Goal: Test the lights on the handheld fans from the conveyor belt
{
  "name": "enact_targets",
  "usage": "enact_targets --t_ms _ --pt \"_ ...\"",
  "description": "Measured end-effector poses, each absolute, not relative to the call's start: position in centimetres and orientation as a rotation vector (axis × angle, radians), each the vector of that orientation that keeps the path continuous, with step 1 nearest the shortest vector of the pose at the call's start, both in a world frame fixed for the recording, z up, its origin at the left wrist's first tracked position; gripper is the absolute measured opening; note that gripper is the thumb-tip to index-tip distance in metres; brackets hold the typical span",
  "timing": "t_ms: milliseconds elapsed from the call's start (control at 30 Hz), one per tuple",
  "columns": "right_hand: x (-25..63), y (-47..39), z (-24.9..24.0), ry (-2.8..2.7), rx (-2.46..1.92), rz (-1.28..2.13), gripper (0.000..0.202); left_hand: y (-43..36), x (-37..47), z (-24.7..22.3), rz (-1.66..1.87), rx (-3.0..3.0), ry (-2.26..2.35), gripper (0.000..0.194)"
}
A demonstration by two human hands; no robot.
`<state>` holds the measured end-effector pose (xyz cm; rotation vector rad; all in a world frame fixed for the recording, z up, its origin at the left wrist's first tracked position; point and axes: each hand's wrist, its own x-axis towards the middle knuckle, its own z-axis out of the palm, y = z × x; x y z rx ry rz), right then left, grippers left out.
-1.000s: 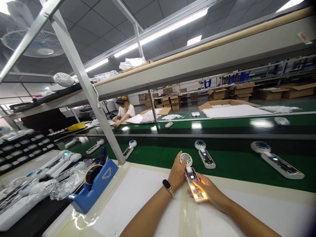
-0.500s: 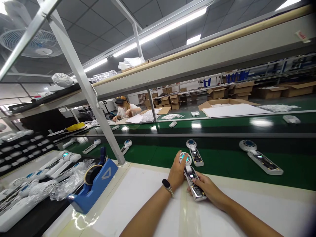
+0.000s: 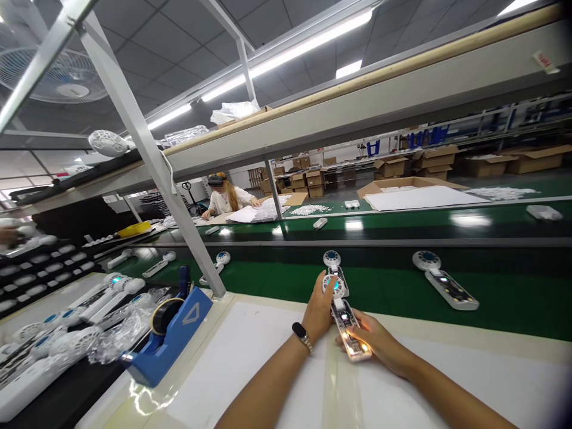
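Here's a white device point(image 3: 344, 322), lit up and held two-handed over the near table point(image 3: 210, 322)!
The left hand point(image 3: 318, 310) grips its round head while the right hand point(image 3: 373, 339) clasps its body, orange light glowing at the near end; beyond, on the green belt point(image 3: 277, 274), another unit point(image 3: 451, 290) lies to the right.

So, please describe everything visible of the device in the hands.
The white, plastic-looking device has a round slotted head, blue-lit centrally, and a long handle with exposed dark internals and warm glowing lights. It slants, head toward the green belt; the left hand holds the head, the right hand the handle.
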<state>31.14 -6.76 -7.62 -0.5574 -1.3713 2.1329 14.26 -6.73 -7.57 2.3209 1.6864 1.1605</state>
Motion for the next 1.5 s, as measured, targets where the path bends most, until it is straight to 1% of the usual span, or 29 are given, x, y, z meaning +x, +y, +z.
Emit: enact_targets --t_ms 133,267,433,500,600,767,967,1067,1233,1367,1500 --pt "30.8 -7.0 -7.3 -1.292 -0.665 2.134 0.039 -6.6 14.2 -7.6 1.157 2.345 1.699 0.065" --pt "30.4 -7.2 -7.1 -1.249 -0.777 2.083 0.043 -6.5 14.3 -7.8 1.214 2.362 1.650 0.061" --pt "30.3 -7.2 -7.2 -1.196 -0.747 2.087 0.044 -5.9 13.9 -8.3 1.452 2.166 1.719 0.068" --pt "30.3 -7.2 -7.3 -1.179 -0.747 2.096 0.043 -5.6 13.6 -8.5 1.485 2.023 1.801 0.073" --pt "30.3 -7.1 -7.3 -1.187 -0.757 2.076 0.041 -5.2 12.7 -8.7 1.383 1.829 1.930 0.070" --pt "30.2 -7.4 -6.9 -1.234 -0.723 2.013 0.050 -4.3 10.9 -8.4 1.214 1.652 2.049 0.049" --pt "30.3 -7.6 -6.0 -1.239 -0.709 2.023 0.057 -1.6 9.4 -7.3 1.153 1.388 2.230 0.047" --pt "30.2 -7.6 -6.1 -1.221 -0.671 2.031 0.055 0.6 8.5 -6.2 1.109 1.200 2.260 0.043" --pt "30.4 -7.5 -6.4 -1.204 -0.636 2.013 0.049 2.1 8.3 -4.1 1.088 1.023 2.029 0.027" --pt "30.9 -7.5 -6.9 -1.221 -0.594 1.995 0.050 -0.8 10.4 -3.9 1.187 0.974 1.710 0.028" --pt "30.8 -7.2 -8.0 -1.202 -0.627 1.950 0.055 -5.4 12.2 -5.4 1.325 0.905 1.459 0.030"
